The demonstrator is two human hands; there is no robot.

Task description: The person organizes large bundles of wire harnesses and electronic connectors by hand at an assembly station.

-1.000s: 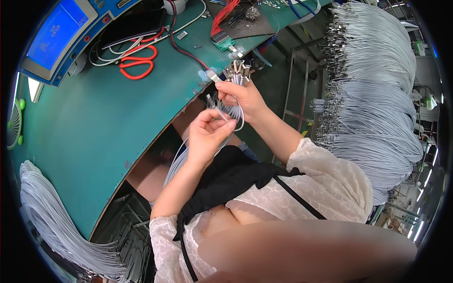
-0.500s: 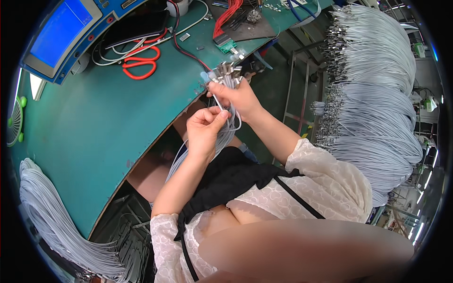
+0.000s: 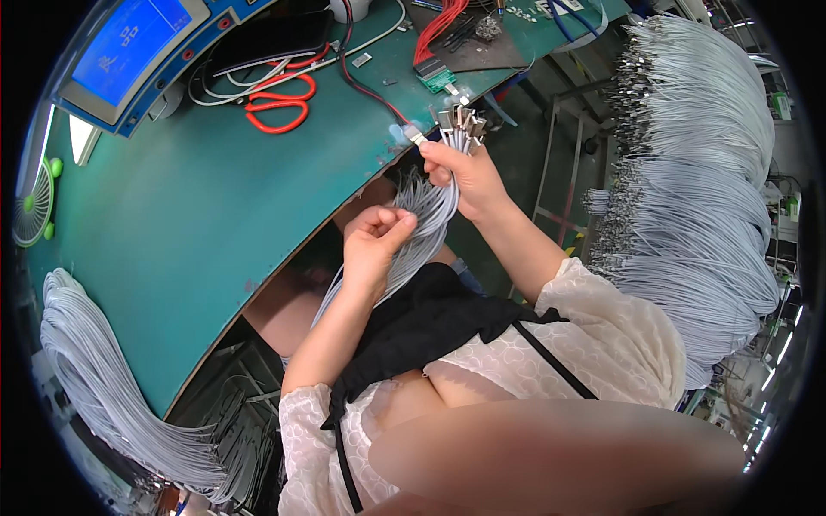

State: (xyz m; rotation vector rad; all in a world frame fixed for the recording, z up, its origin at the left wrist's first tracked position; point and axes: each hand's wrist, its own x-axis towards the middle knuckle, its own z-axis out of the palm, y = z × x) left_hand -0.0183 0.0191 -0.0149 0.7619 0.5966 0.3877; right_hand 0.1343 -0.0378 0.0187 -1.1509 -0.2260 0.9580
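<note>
My right hand (image 3: 469, 181) is closed round a bundle of grey-white cables (image 3: 440, 215), whose metal plug ends (image 3: 462, 126) stick up above the fist. Between its thumb and fingers, one plug meets the white connector (image 3: 415, 135) on a red-and-black lead at the table's edge; whether it is fully seated I cannot tell. My left hand (image 3: 372, 249) is beside the hanging cables, thumb and fingers pinched together. What is in that pinch, if anything, is hidden. The loose cable ends fan out over my lap.
A blue tester (image 3: 129, 52) with a lit screen stands back left on the green table (image 3: 189, 224). Red-handled scissors (image 3: 280, 112) and a green circuit board (image 3: 437, 76) lie there. Large cable bundles hang at right (image 3: 697, 172) and lower left (image 3: 103, 370); a green fan (image 3: 36, 202) is at left.
My right hand has brought a plug to the lead's connector. My left hand has come away from the plug ends. Marks have appeared on the tester's blue screen. The view has shifted slightly.
</note>
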